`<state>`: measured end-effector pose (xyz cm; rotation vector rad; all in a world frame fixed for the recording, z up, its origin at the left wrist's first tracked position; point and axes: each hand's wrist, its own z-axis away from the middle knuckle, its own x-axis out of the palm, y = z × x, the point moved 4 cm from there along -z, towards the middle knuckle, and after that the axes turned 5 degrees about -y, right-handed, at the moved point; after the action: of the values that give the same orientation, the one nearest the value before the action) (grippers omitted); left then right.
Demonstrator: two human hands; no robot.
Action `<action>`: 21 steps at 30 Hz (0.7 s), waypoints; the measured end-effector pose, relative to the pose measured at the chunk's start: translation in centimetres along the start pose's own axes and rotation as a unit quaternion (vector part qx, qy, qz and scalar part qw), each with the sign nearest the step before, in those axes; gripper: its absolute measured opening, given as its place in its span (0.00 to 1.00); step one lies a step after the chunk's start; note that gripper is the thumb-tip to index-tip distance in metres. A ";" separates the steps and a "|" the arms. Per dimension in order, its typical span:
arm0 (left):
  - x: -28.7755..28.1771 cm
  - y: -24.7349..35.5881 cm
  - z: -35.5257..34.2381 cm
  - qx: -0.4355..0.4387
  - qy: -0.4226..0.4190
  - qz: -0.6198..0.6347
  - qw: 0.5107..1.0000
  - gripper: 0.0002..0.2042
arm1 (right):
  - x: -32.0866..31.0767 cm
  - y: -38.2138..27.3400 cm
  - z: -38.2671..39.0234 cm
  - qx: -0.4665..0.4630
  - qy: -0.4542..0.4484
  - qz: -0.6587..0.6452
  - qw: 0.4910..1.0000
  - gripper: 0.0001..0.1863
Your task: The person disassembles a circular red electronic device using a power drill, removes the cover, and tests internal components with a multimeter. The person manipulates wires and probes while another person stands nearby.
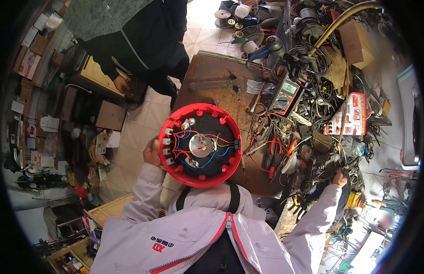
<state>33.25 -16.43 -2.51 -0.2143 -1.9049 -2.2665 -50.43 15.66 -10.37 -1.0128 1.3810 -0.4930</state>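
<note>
A round red appliance housing [237, 165], turned open side up, rests against the front of my body by the bench edge. Inside it are a black base, a silver metal disc [200, 145], a row of white-and-grey switches [166, 142] on the left wall, and red, blue and yellow wires. My left hand [151, 153] grips the housing's left rim; its fingertips are partly hidden under it. Out to the right, my right hand [340, 178] is among the cluttered tools and cables with its fingers drawn together. What it holds, if anything, I cannot make out.
On the brown workbench [216, 98] lies a multimeter [288, 93] with a lit display. Red-handled pliers [272, 166], tangled cables and a printed red-and-white box [351, 114] crowd its right side. A person in dark clothes [143, 41] stands at the far left near shelves.
</note>
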 end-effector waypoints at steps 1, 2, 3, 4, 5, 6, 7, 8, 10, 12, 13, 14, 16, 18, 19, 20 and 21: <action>0.4 0.3 0.1 0.002 0.001 0.003 1.000 0.23 | 0.4 -2.4 2.2 0.052 -0.018 -0.107 0.993 0.08; -0.1 1.0 1.7 0.001 0.024 0.006 1.000 0.23 | 2.3 -8.2 4.6 0.102 -0.047 -0.212 0.971 0.07; 0.4 1.4 1.9 -0.004 0.034 -0.004 0.999 0.22 | 2.2 -14.1 7.3 0.152 -0.045 -0.304 0.940 0.07; 0.0 0.9 1.7 0.002 0.041 -0.024 0.999 0.22 | 1.9 -18.0 9.4 0.142 -0.097 -0.300 0.938 0.07; -0.7 0.9 1.3 0.009 0.048 -0.051 0.997 0.22 | 1.8 -21.6 11.6 0.137 -0.148 -0.297 0.933 0.08; -1.1 0.8 1.2 0.017 0.057 -0.078 0.995 0.21 | 2.3 -26.4 14.4 0.109 -0.193 -0.308 0.925 0.11; -0.2 2.6 1.0 0.082 0.057 -0.133 0.986 0.19 | 2.5 -30.2 16.6 0.088 -0.238 -0.307 0.917 0.12; 1.0 4.4 0.9 0.140 0.065 -0.196 0.968 0.18 | 3.0 -32.6 18.0 0.067 -0.284 -0.306 0.906 0.12; 3.9 8.4 1.6 0.252 0.085 -0.319 0.910 0.16 | 4.2 -33.8 18.9 0.043 -0.375 -0.256 0.890 0.15; 7.8 11.6 1.8 0.264 0.017 -0.363 0.893 0.14 | 5.9 -37.8 20.5 -0.011 -0.442 -0.248 0.862 0.13; 9.7 13.0 2.0 0.279 -0.018 -0.398 0.874 0.13 | 6.6 -39.3 21.1 0.001 -0.470 -0.208 0.858 0.12; 11.9 14.2 2.5 0.295 -0.054 -0.430 0.852 0.12 | 7.1 -40.3 21.6 0.011 -0.495 -0.169 0.852 0.11; 15.2 15.3 3.0 0.322 -0.120 -0.410 0.845 0.11 | 8.4 -41.8 23.5 0.030 -0.498 -0.174 0.849 0.11; 17.8 15.5 3.8 0.282 -0.191 -0.377 0.861 0.10 | 9.2 -41.8 24.6 0.000 -0.541 -0.160 0.825 0.11; 18.6 14.6 4.2 0.267 -0.236 -0.350 0.866 0.14 | 9.6 -42.0 25.3 -0.019 -0.541 -0.183 0.821 0.10; 19.4 13.7 4.6 0.251 -0.280 -0.322 0.869 0.18 | 9.9 -41.3 25.8 0.015 -0.553 -0.217 0.804 0.10; 20.4 12.7 5.1 0.171 -0.274 -0.265 0.909 0.25 | 10.4 -40.6 26.5 0.015 -0.562 -0.265 0.783 0.10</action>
<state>16.20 -14.36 15.04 -0.3481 -2.9261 -2.2716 -12.79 -5.82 13.73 -1.3334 -0.0041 -0.2062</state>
